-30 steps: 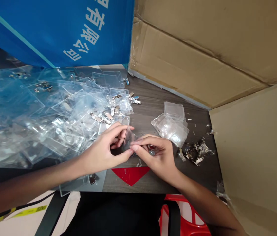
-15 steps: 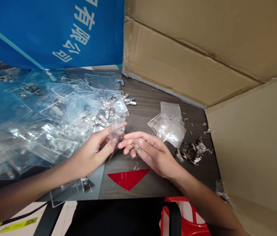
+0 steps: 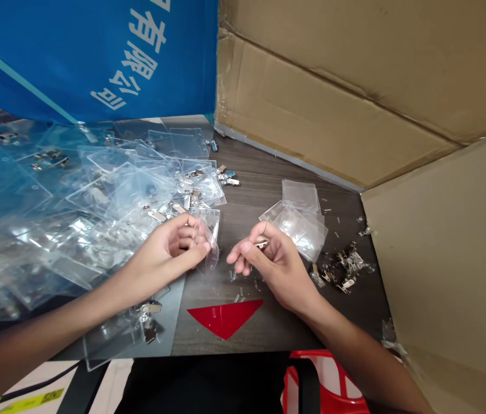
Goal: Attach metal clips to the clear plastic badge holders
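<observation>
My left hand (image 3: 169, 253) is closed on a clear plastic badge sleeve (image 3: 208, 244), pinching it by its edge just above the dark table (image 3: 269, 178). A few centimetres to the right, my right hand (image 3: 269, 259) is curled, with a small metal clip (image 3: 262, 244) held between thumb and fingers. The two hands are apart. A big heap of clear sleeves with metal clips (image 3: 96, 213) lies to the left of my left hand. A small stack of empty clear sleeves (image 3: 299, 221) sits just behind my right hand.
Loose metal clips (image 3: 340, 267) lie in a pile at the right. A red triangle marking (image 3: 226, 316) is near the table's front edge. Cardboard walls (image 3: 355, 86) close the back and right; a blue banner (image 3: 96, 57) stands at the back left. A red stool (image 3: 333, 385) is below.
The hands, joined on one sleeve a second ago, have separated. The left keeps the sleeve and has drawn left; the right has pulled back and curled round a clip.
</observation>
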Demonstrator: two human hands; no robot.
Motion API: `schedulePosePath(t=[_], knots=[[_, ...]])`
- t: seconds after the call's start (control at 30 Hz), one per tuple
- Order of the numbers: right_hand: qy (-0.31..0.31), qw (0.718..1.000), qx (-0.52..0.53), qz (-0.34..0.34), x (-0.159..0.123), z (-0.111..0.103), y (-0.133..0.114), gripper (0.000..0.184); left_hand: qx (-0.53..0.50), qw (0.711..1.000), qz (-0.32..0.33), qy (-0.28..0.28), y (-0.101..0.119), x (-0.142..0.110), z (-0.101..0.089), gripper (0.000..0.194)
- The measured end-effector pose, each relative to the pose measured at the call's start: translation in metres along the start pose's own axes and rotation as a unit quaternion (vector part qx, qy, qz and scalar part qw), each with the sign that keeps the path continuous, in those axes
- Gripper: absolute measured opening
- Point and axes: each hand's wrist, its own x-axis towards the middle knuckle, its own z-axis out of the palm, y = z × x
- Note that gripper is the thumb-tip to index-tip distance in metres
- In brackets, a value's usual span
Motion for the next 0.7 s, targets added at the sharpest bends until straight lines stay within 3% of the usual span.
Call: schedulePosePath(t=[0.13,0.47,0.7], knots=[[-0.052,0.997,0.057,0.004,0.0,-0.001,0.005,0.022,0.001,1.0,-0.007,0.01,-0.002,0.0,0.0,0.031],[-0.081,0.996,-0.017,-0.025,-0.002,-0.007,0.008,0.023,0.02,1.0,0.015,-0.001,-0.003,0.001,-0.002,0.025],[-0.009,0.999,-0.031,-0.025,-0.004,0.002,0.003,0.023,0.02,0.999,0.031,-0.005,-0.011,0.0,-0.002,0.026]])
